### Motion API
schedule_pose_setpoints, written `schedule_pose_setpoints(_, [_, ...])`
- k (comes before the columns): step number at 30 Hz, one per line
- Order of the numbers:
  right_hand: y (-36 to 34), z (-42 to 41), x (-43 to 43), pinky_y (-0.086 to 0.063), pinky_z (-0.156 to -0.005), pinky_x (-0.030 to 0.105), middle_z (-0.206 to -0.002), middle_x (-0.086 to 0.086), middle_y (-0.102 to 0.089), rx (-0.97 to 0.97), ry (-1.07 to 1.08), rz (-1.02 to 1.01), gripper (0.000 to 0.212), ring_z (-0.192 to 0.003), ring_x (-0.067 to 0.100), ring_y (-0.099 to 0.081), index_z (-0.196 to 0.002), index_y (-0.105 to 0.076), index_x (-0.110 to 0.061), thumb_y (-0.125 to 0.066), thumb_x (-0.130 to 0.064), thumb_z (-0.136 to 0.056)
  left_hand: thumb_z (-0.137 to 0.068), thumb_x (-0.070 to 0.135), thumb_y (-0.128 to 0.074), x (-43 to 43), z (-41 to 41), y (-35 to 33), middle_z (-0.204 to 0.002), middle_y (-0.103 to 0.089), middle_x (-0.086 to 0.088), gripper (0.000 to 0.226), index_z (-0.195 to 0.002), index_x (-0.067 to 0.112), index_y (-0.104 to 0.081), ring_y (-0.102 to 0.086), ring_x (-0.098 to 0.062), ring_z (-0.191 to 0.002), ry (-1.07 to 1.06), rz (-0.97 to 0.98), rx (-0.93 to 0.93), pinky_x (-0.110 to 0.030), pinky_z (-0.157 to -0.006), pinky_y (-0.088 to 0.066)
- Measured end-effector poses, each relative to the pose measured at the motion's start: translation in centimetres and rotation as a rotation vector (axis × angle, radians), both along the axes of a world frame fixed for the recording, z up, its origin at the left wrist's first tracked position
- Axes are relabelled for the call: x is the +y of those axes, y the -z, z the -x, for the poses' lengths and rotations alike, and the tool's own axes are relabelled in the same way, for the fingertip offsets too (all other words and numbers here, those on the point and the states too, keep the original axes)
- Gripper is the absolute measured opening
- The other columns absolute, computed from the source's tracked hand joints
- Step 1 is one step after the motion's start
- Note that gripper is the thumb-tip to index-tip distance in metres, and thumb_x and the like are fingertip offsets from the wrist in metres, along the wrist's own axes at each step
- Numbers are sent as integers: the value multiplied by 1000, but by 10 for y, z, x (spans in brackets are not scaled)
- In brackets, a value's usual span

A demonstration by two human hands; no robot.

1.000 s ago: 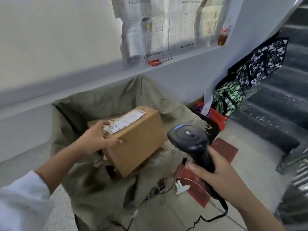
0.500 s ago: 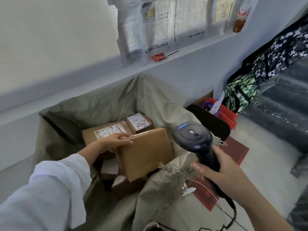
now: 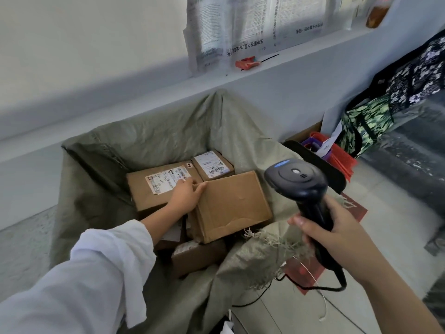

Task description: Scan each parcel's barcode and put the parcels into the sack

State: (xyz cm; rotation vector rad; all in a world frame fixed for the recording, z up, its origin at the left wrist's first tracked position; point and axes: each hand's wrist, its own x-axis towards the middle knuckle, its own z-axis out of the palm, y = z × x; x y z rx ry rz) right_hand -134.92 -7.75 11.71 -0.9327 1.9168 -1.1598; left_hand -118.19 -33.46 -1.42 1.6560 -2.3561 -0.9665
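Observation:
An olive woven sack [image 3: 101, 179] stands open against the wall, with several cardboard parcels inside. My left hand [image 3: 186, 195] reaches into it and grips the left edge of a plain brown parcel [image 3: 234, 204], which leans tilted on the others. Behind it lie a long labelled parcel [image 3: 154, 191] and a small labelled parcel [image 3: 213, 165]. A darker parcel [image 3: 196, 257] lies lower at the front. My right hand [image 3: 337, 235] holds a black barcode scanner [image 3: 297, 180] upright, to the right of the sack, over its frayed rim.
The scanner's black cable [image 3: 320, 289] trails down to the floor. A red mat [image 3: 351, 208] lies under it. A box of red items [image 3: 337, 155] and patterned bags [image 3: 375, 116] stand at the right. Newspaper [image 3: 243, 27] hangs above the wall ledge.
My left hand has lowered the brown parcel from above the sack's mouth down onto the parcels inside. The scanner has stayed at the right, raised a little.

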Motion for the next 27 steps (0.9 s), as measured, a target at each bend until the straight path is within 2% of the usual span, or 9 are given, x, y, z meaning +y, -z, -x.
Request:
schedule_pose_setpoints(6, [0,-3,5,-52,-64,39,-80,17,-69,1,19,-13,16,-55,16,-60,-89,-57,-21,-68,-14,-80,-98,44,-36,-2,-10,7,-110,-61,-16,49,-111,2,-57,-54,-27,-94,-116,-62,33,-31,-75,-39])
schedule_pose_setpoints(8, [0,-2,7,-52,-61,34,-81,16,-69,5,26,-16,17,-54,14,-60,-89,-57,-23,-68,-13,-80,-98,44,-37,-3,-13,6,-115,-59,-17,48,-119,4,-54,-55,-26,-97,-92,-36,-9,-32,-77,-41])
schedule_pose_setpoints(10, [0,-2,7,-53,-57,27,-81,15,-69,3,26,-17,17,-53,12,-60,-89,-57,-23,-68,-12,-80,-96,43,-44,1,-15,7,-134,-46,-19,54,-138,10,-38,-51,-31,-115,-96,49,-53,-39,-91,-41])
schedule_pose_setpoints(12, [-1,-3,8,-53,-54,21,-81,13,-69,-11,27,-11,19,-51,10,-60,-89,-57,-22,-68,-10,-81,-90,45,-56,13,-12,10,-149,-26,-16,69,-146,19,-26,-30,-33,-135,7,308,-102,-49,-109,-27])
schedule_pose_setpoints(14, [-3,-5,9,-52,-53,19,-82,11,-70,-35,28,-1,20,-51,9,-59,-90,-57,-23,-67,-8,-81,-81,61,-57,28,-2,13,-156,-11,-9,80,-147,30,-24,-8,-30,-144,278,421,-204,-58,-113,-4])
schedule_pose_setpoints(17, [-3,-5,10,-50,-54,20,-82,10,-70,-30,18,-14,19,-50,7,-58,-90,-57,-23,-67,-10,-81,-70,81,-48,35,11,15,-158,3,-4,91,-146,41,-19,6,-30,-145,483,292,-373,-65,-110,7])
schedule_pose_setpoints(20, [-3,-6,10,-50,-54,16,-79,9,-69,-18,19,-27,19,-50,6,-59,-91,-57,-21,-68,-10,-80,-66,81,-53,21,14,12,-158,3,-4,94,-146,44,-18,5,-31,-145,504,209,-431,-66,-110,2])
schedule_pose_setpoints(23, [-1,-7,10,-49,-55,22,-78,11,-69,-21,28,-44,18,-51,7,-59,-90,-57,-21,-68,-11,-80,-65,82,-52,21,13,23,-158,5,-5,96,-146,45,-15,7,-31,-145,504,210,-464,-67,-110,0])
schedule_pose_setpoints(27, [3,-6,8,-47,-58,26,-64,0,-65,-4,50,-53,15,-50,6,-57,-82,-59,-28,-73,-24,-79,-69,84,-45,35,17,50,-157,12,-9,96,-147,45,-5,13,-34,-143,554,259,-569,-69,-107,5])
